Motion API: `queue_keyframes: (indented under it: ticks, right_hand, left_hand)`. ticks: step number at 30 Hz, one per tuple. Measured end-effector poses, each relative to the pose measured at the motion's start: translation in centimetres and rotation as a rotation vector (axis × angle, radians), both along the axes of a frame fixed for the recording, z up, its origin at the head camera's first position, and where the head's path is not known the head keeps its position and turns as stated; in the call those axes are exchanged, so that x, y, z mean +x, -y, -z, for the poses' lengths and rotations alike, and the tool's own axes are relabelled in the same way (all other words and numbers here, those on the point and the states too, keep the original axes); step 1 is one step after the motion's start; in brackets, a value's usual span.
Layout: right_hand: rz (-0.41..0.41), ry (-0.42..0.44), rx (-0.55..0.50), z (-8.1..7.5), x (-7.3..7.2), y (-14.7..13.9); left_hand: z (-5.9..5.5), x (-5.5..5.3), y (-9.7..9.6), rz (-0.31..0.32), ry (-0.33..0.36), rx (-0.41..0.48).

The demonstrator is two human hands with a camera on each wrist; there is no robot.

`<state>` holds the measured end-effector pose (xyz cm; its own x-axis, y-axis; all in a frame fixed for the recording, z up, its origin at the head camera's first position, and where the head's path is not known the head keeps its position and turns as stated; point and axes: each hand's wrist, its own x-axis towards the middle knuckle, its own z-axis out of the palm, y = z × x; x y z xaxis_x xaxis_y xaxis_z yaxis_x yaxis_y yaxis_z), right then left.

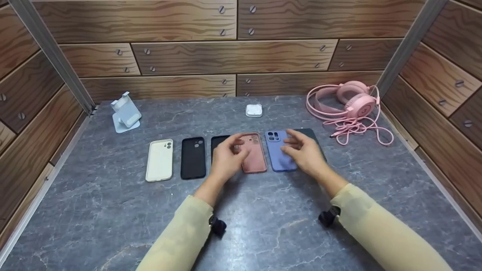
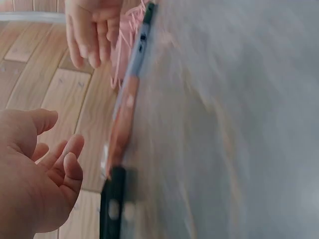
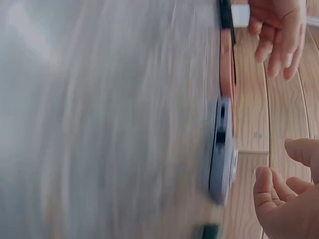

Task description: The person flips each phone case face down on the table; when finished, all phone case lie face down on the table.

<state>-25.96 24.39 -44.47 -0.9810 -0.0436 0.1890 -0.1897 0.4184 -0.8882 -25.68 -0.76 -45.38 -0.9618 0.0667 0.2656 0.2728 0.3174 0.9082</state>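
My left hand (image 1: 227, 157) hovers over a black phone case (image 1: 219, 140) and the left edge of a pink phone case (image 1: 254, 160), fingers loosely bent with nothing between them. In the left wrist view the same hand (image 2: 40, 174) is above the cases, apart from them. My right hand (image 1: 305, 153) is over a purple-blue phone case (image 1: 278, 152) and partly covers a dark green case (image 1: 309, 134). The right wrist view shows that hand (image 3: 291, 199) raised beside the purple-blue case (image 3: 222, 154), holding nothing. The cases lie side by side in a row.
Left in the row are a cream-white phone case (image 1: 159, 161) and another black case (image 1: 193, 158). Farther back stand a pale blue folding stand (image 1: 127, 112), a small white case (image 1: 253, 110) and pink headphones (image 1: 359, 105) with a coiled cable (image 1: 354, 127). Wood-patterned walls (image 1: 233, 56) enclose the grey table (image 1: 113, 222).
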Motion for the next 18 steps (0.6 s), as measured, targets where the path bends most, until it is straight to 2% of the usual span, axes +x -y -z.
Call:
queue_keyframes:
  ticks: [5, 11, 18]
  right_hand:
    - [-0.048, 0.070, -0.077, 0.3, 0.1, 2.2]
    - [-0.067, 0.123, -0.057, 0.9, -0.1, 4.0]
    - [-0.106, 0.122, -0.010, 1.6, -0.4, 4.8]
  left_hand:
    - [0.6, -0.3, 0.9, -0.004, 0.045, 0.006]
    - [1.4, -0.8, 1.1, -0.012, 0.077, -0.058]
    - [2.1, -0.9, 1.2, 0.035, 0.104, -0.115]
